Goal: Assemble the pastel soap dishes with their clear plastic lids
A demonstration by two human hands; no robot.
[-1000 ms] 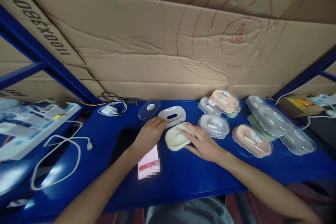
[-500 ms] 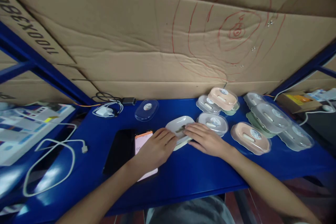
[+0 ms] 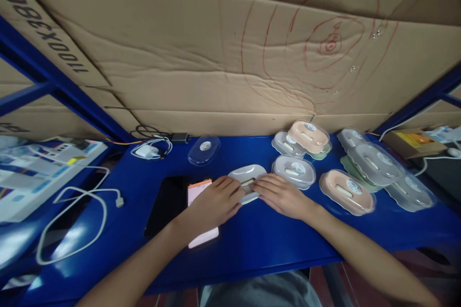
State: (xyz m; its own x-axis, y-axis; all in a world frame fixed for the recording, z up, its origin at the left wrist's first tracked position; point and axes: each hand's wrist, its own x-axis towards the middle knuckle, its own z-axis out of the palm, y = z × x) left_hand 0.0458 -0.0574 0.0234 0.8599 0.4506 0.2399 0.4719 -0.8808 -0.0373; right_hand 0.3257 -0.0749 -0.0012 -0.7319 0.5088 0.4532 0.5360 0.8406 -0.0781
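Observation:
A pale grey soap dish (image 3: 248, 171), oval with a wavy rim, is between my hands near the middle of the table. A short cream bar (image 3: 248, 183) shows at its centre, between my fingertips. My left hand (image 3: 219, 201) grips the dish's left side with its fingers curled over. On the right side, the fingers of my right hand (image 3: 279, 193) are bent together over the edge. Both thumbs are partly hidden. Beyond my left hand lies a loose clear lid (image 3: 204, 150) with a round sticker.
Lidded soap dishes in grey (image 3: 294, 171), peach (image 3: 347, 192) and green stand to the right, some stacked. Left of my hands lie a lit phone (image 3: 203, 240) and a dark device (image 3: 165, 206). A white cable (image 3: 104, 211) and a charger (image 3: 147, 151) lie further left. Cardboard (image 3: 173, 57) backs the table.
The cream piece that showed below the dish's near edge is no longer seen there, and a cream bar now shows at the dish's centre. My fingers have drawn in around it.

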